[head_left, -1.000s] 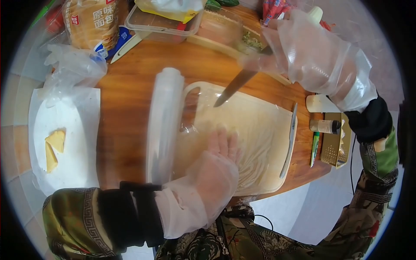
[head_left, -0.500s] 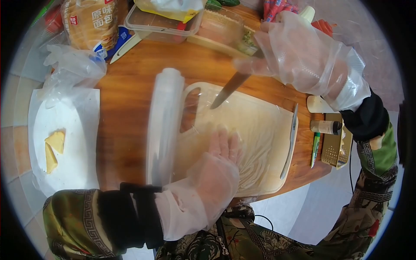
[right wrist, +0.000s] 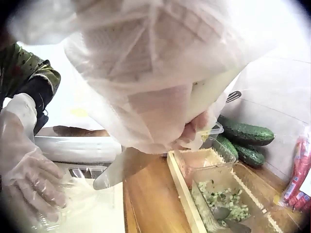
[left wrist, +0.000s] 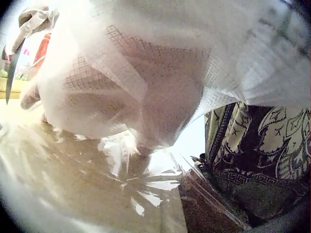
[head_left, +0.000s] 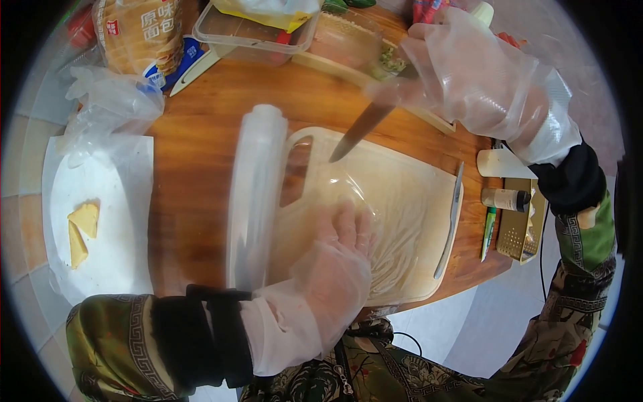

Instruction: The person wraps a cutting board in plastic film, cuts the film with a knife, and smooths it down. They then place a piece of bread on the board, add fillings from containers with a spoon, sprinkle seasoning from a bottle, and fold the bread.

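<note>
My left hand (head_left: 335, 268), in a clear plastic glove, rests with its fingers extended on clear plastic film (head_left: 395, 258) spread over a pale cutting board (head_left: 418, 171). The film is wrinkled right of the fingers and shines just above them. A gloved right hand (head_left: 462, 74) grips a knife (head_left: 365, 130), its blade slanting down toward the board's upper left part; the handle is mostly hidden by the hand. Beside the board's left edge lies a roll of plastic film (head_left: 256, 194). Another knife (head_left: 455, 214) lies along the board's right edge.
Two yellow wedges (head_left: 84, 218) sit on a white sheet (head_left: 120, 234) at left. Bagged bread (head_left: 144, 33) and a clear box (head_left: 254, 40) stand at the back. Diced green pieces (right wrist: 226, 201) fill a compartment near cucumbers (right wrist: 248, 131). A spice bottle (head_left: 502, 198) and basket (head_left: 516, 234) are right.
The right hand with the knife dips slightly left, then returns close to its earlier place. My left hand stays on the film, and a bright glint now shows above its fingertips.
</note>
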Available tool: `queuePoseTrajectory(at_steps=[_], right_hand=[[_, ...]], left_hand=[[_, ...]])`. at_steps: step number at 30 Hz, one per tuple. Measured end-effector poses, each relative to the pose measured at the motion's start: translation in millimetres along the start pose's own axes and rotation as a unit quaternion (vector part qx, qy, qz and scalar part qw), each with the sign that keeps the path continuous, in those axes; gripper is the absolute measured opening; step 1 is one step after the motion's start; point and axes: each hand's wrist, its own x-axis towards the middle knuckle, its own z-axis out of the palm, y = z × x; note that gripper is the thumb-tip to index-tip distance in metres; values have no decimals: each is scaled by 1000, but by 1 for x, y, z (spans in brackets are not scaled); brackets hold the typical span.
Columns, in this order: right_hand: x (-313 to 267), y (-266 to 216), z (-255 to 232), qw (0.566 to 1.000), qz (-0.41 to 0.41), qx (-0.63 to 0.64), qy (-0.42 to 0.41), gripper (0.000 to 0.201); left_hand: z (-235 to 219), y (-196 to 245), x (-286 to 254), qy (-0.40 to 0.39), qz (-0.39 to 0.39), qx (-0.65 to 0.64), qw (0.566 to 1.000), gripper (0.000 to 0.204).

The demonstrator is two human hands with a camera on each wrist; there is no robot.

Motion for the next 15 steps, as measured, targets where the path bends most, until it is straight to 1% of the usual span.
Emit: queuePoseTrajectory(at_steps=[2,3,5,6,7,8,9,11,12,14,15], right_hand=[[0,-1,-14,996,-74,-4,-41,23],[-1,-1,-11,996,-74,-4,-41,23],[-2,-2,-6,998,8,15,-58,13],[-2,-3,-10,998,8,15,-58,13],[-3,-5,-15,997,-48,-9,-61,13],[-2,-8,-19,992,-104,-33,-63,15],[-3,-7,-18,992,-103,-33,-63,15],[-4,-3,-13,983,-166,-60,-58,30],[-5,-4,-12,983,-166,-60,-58,30],[-6,-6,-11,986,-149,-78,0,39],[-5,-6,-12,986,-149,-79,0,39]], left_hand=[[0,0,-1,7,-3,-7,1000,68],[-3,0,-2,2,-3,-12,1000,63],[-5,-1,-2,-1,-3,-15,1000,59],[-5,-1,-2,-5,1,-11,1000,59],[-5,-2,-2,-8,5,-8,1000,59],[-5,-1,-2,-9,5,-8,1000,59],[-3,0,-1,-8,3,-11,1000,59],[-2,0,-1,-8,1,-13,1000,58],[-2,0,-1,-6,7,-7,1000,60],[-2,0,0,-4,12,-2,1000,62],[0,0,0,0,11,-1,1000,62]])
